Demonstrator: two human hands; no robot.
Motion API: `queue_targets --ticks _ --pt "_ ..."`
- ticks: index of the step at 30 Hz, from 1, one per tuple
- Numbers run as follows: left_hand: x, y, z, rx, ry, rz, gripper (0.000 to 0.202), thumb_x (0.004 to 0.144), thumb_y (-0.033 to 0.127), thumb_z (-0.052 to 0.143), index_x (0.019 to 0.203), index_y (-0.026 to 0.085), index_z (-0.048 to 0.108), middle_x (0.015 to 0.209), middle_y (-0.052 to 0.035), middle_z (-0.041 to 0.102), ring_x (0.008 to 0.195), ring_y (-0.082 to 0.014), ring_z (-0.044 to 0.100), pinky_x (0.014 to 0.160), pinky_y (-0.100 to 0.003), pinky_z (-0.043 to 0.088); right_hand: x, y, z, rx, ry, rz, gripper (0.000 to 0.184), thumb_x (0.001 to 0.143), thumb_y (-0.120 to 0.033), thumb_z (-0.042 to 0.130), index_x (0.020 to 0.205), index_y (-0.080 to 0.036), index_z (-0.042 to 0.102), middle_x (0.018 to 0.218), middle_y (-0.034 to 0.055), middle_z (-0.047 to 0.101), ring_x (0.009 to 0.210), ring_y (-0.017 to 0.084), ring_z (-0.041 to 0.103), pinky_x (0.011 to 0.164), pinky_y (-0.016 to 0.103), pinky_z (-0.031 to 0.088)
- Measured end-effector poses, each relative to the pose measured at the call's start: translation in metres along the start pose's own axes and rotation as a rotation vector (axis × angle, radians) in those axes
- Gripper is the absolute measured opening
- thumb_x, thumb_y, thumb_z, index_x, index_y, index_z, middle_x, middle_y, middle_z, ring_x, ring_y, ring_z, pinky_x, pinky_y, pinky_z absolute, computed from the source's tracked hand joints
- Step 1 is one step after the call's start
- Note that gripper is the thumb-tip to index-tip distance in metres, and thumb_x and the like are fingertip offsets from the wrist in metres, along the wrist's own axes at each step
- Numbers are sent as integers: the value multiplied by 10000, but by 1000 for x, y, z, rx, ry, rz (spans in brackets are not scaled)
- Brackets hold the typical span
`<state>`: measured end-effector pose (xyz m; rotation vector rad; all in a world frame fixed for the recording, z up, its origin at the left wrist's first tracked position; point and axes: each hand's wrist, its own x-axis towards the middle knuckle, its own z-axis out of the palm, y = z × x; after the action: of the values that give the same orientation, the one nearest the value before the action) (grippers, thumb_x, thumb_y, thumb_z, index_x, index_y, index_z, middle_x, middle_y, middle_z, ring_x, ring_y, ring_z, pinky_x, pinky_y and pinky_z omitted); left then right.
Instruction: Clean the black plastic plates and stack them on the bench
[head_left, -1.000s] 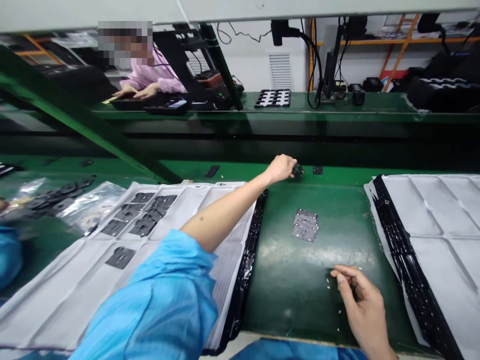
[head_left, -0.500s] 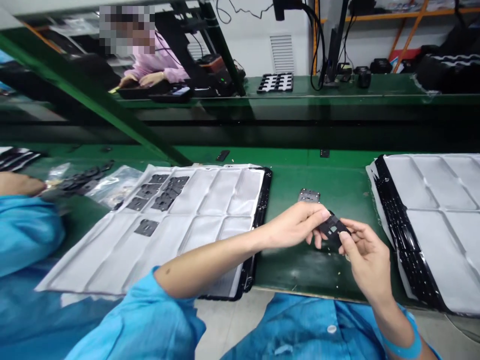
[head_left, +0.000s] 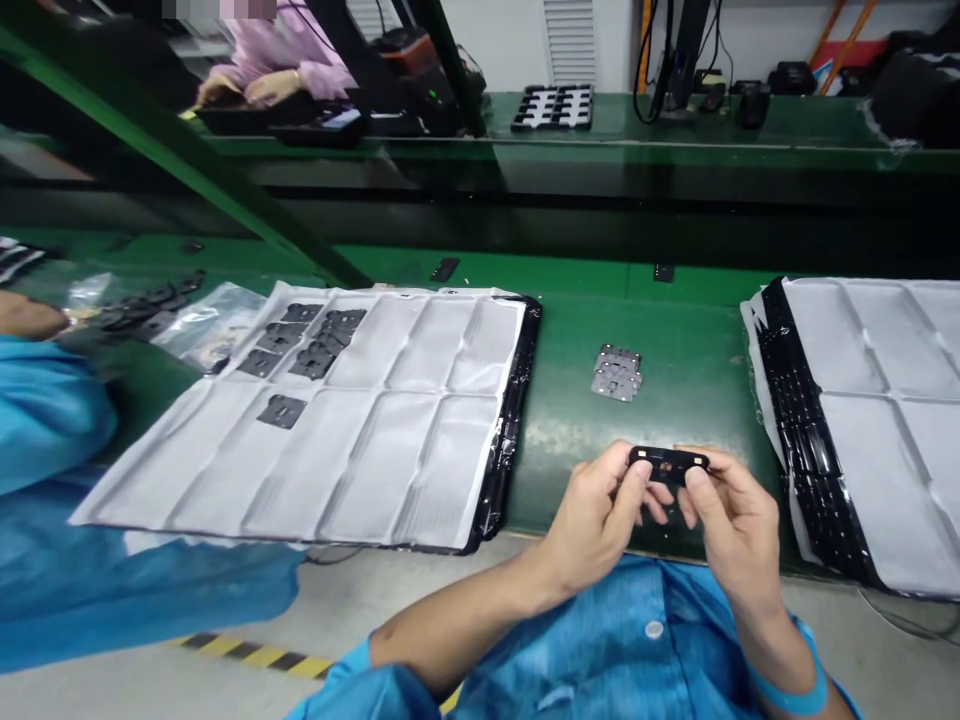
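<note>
A small black flat plate [head_left: 667,466] with light square spots near its ends is held level above the front edge of the bench. My left hand [head_left: 600,505] pinches its left end, thumb on the near face. At the right end, my right hand [head_left: 735,510] grips it the same way, with a blue band on that wrist. Just beyond my hands, a few thin grey plates [head_left: 616,373] lie overlapped on the green bench. To the left, several dark plates [head_left: 281,411] rest on a white-covered compartment tray [head_left: 420,470].
Another stack of white-lined trays [head_left: 885,440] with black edges stands on the right. A slanted green beam [head_left: 172,165] crosses at left. A co-worker's blue sleeve [head_left: 49,415] is at far left, near a plastic bag [head_left: 214,325]. Another person in pink [head_left: 289,45] sits across the bench.
My left hand has drawn back toward me, and the plate has turned from slanted to level between both hands. The overlapped grey plates are now uncovered. The view has tilted downward.
</note>
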<state>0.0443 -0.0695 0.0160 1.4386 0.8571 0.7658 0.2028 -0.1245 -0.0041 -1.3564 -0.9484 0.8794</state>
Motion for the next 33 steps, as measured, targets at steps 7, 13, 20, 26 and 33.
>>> queue_targets --ticks 7,13,20,26,33 --pt "-8 -14 8 126 48 161 237 1159 349 440 1042 215 596 865 -46 806 706 -149 770 660 -245 586 -4 9 0 106 15 24 206 1053 -382 685 1072 -216 806 933 32 701 532 84 501 487 244 431" --pt "-9 -21 10 133 67 202 210 1163 299 433 1074 208 600 874 -32 799 675 -121 745 651 -220 569 -1 15 3 111 41 13 222 1049 -375 673 1004 -204 807 836 8 645 533 93 474 513 261 419" --pt "-8 -23 11 131 74 199 222 1163 316 433 1051 206 591 840 -35 789 642 -120 730 602 -217 551 1 17 7 113 43 33 240 1047 -375 657 987 -198 808 786 -5 617 516 97 450 501 262 397" --pt "-6 -25 11 62 72 143 254 1164 356 433 1026 209 588 832 -39 799 623 -128 735 592 -227 561 3 18 8 96 43 43 239 1038 -371 661 974 -197 811 815 6 640 499 88 440 468 243 379" --pt "-5 -28 9 35 62 99 317 1164 414 427 993 203 590 797 -42 792 611 -133 739 592 -227 564 5 22 7 42 35 68 237 1025 -350 646 980 -184 808 768 2 634 505 94 441 472 242 381"
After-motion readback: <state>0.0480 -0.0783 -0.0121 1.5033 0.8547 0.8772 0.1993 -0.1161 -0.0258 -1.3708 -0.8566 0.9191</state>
